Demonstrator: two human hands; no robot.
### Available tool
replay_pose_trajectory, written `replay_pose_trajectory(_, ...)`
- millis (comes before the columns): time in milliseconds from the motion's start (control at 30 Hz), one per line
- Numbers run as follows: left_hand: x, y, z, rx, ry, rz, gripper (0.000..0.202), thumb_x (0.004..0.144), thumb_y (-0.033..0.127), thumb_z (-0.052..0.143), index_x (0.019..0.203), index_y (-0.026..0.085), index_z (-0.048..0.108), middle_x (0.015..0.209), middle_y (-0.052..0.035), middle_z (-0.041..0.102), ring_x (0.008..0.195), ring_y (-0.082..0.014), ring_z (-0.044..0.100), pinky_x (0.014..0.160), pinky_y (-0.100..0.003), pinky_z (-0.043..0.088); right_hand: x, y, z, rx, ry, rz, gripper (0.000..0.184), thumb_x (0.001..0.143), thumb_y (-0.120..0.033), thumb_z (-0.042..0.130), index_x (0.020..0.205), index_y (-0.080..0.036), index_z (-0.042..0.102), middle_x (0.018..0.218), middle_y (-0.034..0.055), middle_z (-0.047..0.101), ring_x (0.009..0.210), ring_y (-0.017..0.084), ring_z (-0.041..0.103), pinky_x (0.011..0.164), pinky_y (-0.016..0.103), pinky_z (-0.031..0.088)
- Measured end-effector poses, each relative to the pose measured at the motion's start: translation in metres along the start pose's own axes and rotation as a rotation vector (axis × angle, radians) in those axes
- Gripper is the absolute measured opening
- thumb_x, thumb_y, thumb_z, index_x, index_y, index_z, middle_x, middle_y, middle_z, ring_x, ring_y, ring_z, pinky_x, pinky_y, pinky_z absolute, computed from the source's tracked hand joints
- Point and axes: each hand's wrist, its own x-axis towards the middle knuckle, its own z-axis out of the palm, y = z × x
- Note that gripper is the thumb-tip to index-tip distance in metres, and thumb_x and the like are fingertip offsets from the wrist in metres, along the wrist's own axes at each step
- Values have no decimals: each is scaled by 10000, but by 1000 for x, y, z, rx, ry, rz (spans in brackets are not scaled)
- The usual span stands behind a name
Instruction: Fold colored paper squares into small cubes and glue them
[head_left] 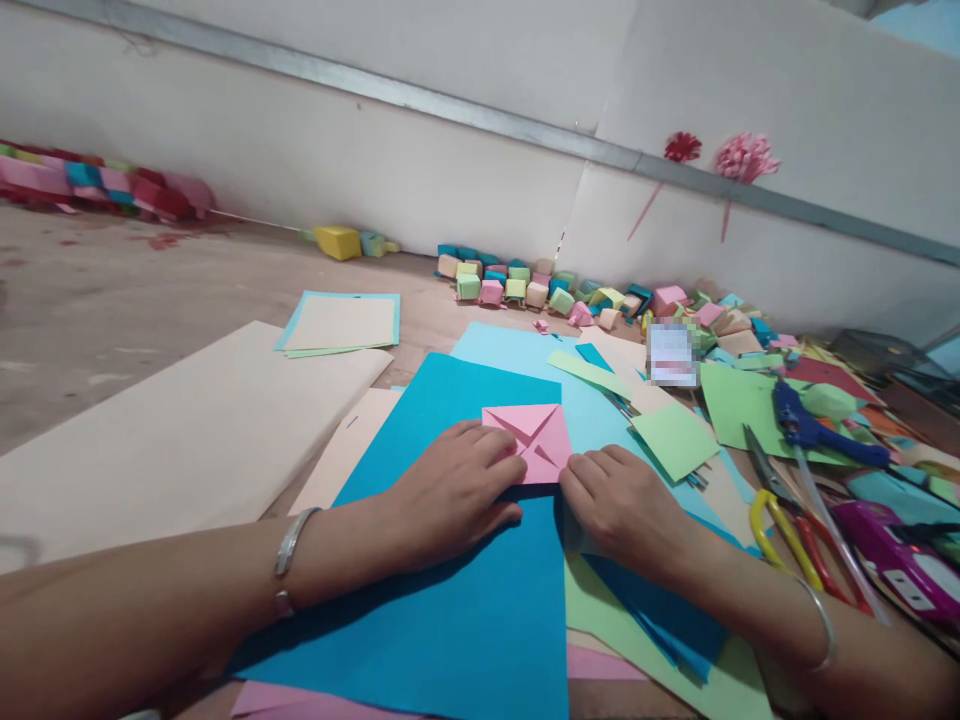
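Note:
A small pink folded paper square [534,438] lies on a large blue sheet [457,560] in front of me. My left hand [450,495] presses on the square's near left edge, fingers curled and held together on the paper. My right hand [619,500] pinches the square's near right corner, fingers bent. Both wrists wear silver bangles. The square's flaps meet at its middle.
Cream sheets [172,430] lie at the left, green paper squares [675,438] and scraps at the right. Scissors with yellow and red handles [780,520], a blue glue gun [817,430] and a pink stapler [900,560] sit right. A row of paper cubes [540,285] lines the wall.

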Motion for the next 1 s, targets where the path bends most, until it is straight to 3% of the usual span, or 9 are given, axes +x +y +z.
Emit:
replay_pose_trajectory(167,-2,-3,8,89,110,30,239,965,210,436,814,153,612,868,-77,616,838,-200,541,769,-349,419,2,-2,1,124,54,59,246,917,-71,407,771,-149,588,693,56,548,635,171,409,619,329,257)
replay_pose_trajectory(267,-3,-4,9,81,106,-5,272,961,207,442,757,157,614,780,-62,603,738,-183,523,646,-308,386,3,1,5,206,52,49,188,945,-156,459,839,-147,614,770,73,595,712,187,468,654,323,318)
replay_pose_trajectory(433,-2,-6,6,45,96,-54,250,942,156,448,745,158,601,733,-40,620,662,-165,524,578,-285,343,5,7,14,557,221,140,211,943,-110,415,912,-163,618,951,105,667,874,192,568,757,320,445)
replay_pose_trajectory(533,-3,-7,6,29,105,-91,226,934,144,444,780,160,607,759,-43,651,661,-166,544,571,-277,343,3,9,19,653,192,209,198,957,-156,406,964,-156,604,927,101,675,852,191,596,739,322,476)
replay_pose_trajectory(700,-4,-8,7,-3,125,-151,234,945,180,423,820,161,619,783,-54,667,681,-173,569,577,-268,369,3,14,25,715,163,218,176,957,-226,462,988,-174,628,956,95,693,881,200,611,775,334,467)
replay_pose_trajectory(867,0,-10,5,-115,134,-208,199,943,213,460,835,159,619,784,-48,660,696,-170,571,599,-259,382,8,18,24,888,126,426,188,945,-295,507,851,-181,623,770,31,664,698,154,583,659,264,430)
replay_pose_trajectory(1000,3,-13,4,-273,112,-317,170,945,244,477,887,159,613,864,-53,675,750,-177,591,655,-269,410,13,16,25,893,81,569,232,932,-313,511,758,-180,588,651,-14,582,593,125,505,577,237,358)
